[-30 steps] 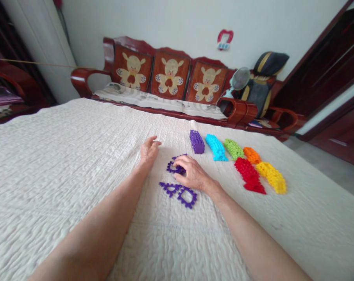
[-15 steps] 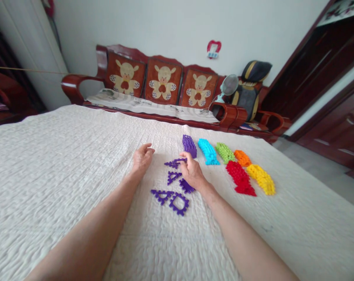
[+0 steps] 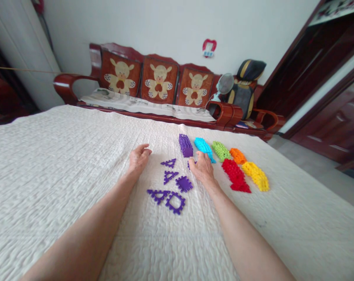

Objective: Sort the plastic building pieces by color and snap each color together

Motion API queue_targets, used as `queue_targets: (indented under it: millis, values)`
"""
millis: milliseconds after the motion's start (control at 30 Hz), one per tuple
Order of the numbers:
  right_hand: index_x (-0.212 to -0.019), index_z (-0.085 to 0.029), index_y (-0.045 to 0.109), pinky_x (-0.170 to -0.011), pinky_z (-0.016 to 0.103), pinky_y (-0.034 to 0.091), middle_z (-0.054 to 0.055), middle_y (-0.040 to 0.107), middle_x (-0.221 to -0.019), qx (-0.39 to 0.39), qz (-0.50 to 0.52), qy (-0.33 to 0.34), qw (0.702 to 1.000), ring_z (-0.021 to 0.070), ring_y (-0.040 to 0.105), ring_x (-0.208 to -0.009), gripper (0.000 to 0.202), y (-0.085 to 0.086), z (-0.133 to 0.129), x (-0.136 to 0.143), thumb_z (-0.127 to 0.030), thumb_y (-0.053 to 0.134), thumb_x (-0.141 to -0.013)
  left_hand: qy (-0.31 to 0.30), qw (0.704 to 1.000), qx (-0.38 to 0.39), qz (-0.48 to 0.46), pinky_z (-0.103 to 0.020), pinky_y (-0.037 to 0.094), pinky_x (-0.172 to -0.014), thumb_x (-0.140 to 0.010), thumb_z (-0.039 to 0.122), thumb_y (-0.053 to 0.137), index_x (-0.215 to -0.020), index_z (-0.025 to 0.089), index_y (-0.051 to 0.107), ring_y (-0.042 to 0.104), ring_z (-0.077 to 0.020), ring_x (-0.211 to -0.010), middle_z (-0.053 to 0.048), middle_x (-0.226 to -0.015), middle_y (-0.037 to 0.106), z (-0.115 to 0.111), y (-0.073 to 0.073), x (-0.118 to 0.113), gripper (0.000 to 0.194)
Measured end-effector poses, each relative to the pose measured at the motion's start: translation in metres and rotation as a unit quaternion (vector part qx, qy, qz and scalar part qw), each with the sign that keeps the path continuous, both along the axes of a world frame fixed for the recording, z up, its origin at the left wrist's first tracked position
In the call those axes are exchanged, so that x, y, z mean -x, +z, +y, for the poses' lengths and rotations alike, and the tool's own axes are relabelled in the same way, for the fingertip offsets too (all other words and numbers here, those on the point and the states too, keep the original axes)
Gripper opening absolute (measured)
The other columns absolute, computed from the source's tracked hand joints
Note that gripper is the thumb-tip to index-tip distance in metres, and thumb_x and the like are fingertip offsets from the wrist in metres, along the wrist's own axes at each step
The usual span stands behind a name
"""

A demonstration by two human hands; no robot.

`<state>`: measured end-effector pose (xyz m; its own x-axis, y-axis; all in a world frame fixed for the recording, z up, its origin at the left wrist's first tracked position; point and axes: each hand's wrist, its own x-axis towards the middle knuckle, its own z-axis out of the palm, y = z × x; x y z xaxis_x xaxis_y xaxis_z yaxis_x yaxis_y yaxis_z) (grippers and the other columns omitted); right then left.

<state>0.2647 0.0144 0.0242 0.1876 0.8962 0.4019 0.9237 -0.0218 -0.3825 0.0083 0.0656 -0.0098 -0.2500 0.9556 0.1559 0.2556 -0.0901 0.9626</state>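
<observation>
My right hand (image 3: 202, 167) is closed on a small purple piece (image 3: 189, 164), just in front of the purple stack (image 3: 185, 145) and the light blue stack (image 3: 203, 146). My left hand (image 3: 139, 157) rests on the quilted cover left of the pieces, fingers apart, holding nothing. Between my arms lie flat purple pieces: an upper triangle (image 3: 168, 163), a second triangle (image 3: 170, 176), a solid square (image 3: 184, 184), a long triangle (image 3: 158, 196) and a square with a round hole (image 3: 176, 202).
Green (image 3: 221, 151), orange (image 3: 238, 155), red (image 3: 236, 175) and yellow (image 3: 256, 176) stacks lie at the right on the white quilted cover (image 3: 62, 164). Beyond its far edge stand a wooden sofa (image 3: 62, 86) and a fan (image 3: 225, 84).
My right hand has moved right, away from the upper triangle, with a purple piece at its fingertips. The solid square is uncovered. My left hand has hardly changed; the view has shifted slightly.
</observation>
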Motion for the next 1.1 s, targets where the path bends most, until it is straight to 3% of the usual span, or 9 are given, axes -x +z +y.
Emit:
queue_targets:
  millis: [100,267,400,500,700,933,1100]
  values:
    - [-0.113,-0.015,0.057,-0.089,0.050,0.045,0.021,0.058,-0.114,0.029,-0.022,-0.018,0.999,0.0382,0.055,-0.110,0.051,-0.003,-0.004,0.004,-0.053,0.057,-0.079,0.002,1.000,-0.003,-0.001,-0.030,0.053,-0.075,-0.077,0.029,0.046,-0.114,0.020,0.064,0.067,-0.0181,-0.080,-0.004,-0.092,0.074,0.000,0.001,-0.001,0.042]
    - [-0.103,-0.018,0.058,-0.085,0.049,0.047,0.018,0.059,-0.104,0.070,-0.016,-0.002,0.997,0.0347,0.059,-0.098,0.039,-0.006,-0.001,0.003,-0.038,0.064,-0.071,0.006,1.000,-0.005,0.014,-0.030,0.052,-0.079,-0.076,0.028,0.046,-0.111,0.020,0.065,0.068,-0.0188,-0.084,-0.004,-0.088,0.074,-0.002,0.003,-0.001,0.040]
    - [-0.116,-0.020,0.053,-0.094,0.044,0.045,0.012,0.058,-0.111,-0.053,0.047,0.061,0.996,0.0281,0.056,-0.106,0.048,-0.005,0.015,0.004,-0.032,0.061,-0.071,0.004,1.000,0.000,0.012,-0.029,0.052,-0.077,-0.077,0.028,0.045,-0.112,0.021,0.065,0.068,-0.0186,-0.084,-0.004,-0.089,0.074,-0.003,0.005,-0.002,0.041]
    - [-0.122,-0.018,0.049,-0.097,0.045,0.043,0.013,0.056,-0.115,-0.125,0.057,0.056,0.989,0.0283,0.052,-0.109,0.054,-0.004,0.027,0.009,-0.036,0.062,-0.073,0.000,1.000,-0.003,0.018,-0.029,0.052,-0.077,-0.077,0.028,0.045,-0.112,0.021,0.065,0.068,-0.0184,-0.084,-0.003,-0.089,0.074,-0.003,0.004,-0.001,0.041]
    - [-0.121,-0.015,0.049,-0.094,0.047,0.042,0.016,0.055,-0.112,-0.121,0.023,0.009,0.992,0.0309,0.051,-0.107,0.054,-0.012,0.035,0.018,-0.037,0.065,-0.074,0.001,1.000,-0.008,0.030,-0.030,0.052,-0.078,-0.077,0.029,0.045,-0.112,0.021,0.065,0.068,-0.0183,-0.084,-0.003,-0.089,0.074,-0.002,0.001,0.000,0.041]
    - [-0.122,-0.015,0.048,-0.096,0.048,0.041,0.016,0.053,-0.117,-0.154,0.031,0.025,0.987,0.0314,0.049,-0.111,0.056,-0.018,0.035,0.018,-0.044,0.063,-0.076,0.001,0.999,-0.010,0.038,-0.030,0.052,-0.080,-0.077,0.029,0.045,-0.112,0.021,0.066,0.068,-0.0183,-0.085,-0.003,-0.089,0.074,-0.002,0.001,0.000,0.042]
    - [-0.118,-0.016,0.051,-0.099,0.045,0.040,0.014,0.055,-0.117,-0.185,0.058,0.045,0.980,0.0276,0.049,-0.114,0.040,-0.016,0.027,0.016,-0.033,0.054,-0.081,0.003,0.999,-0.013,0.046,-0.029,0.053,-0.081,-0.077,0.028,0.045,-0.112,0.020,0.067,0.069,-0.0177,-0.085,-0.004,-0.087,0.074,0.000,-0.001,0.000,0.042]
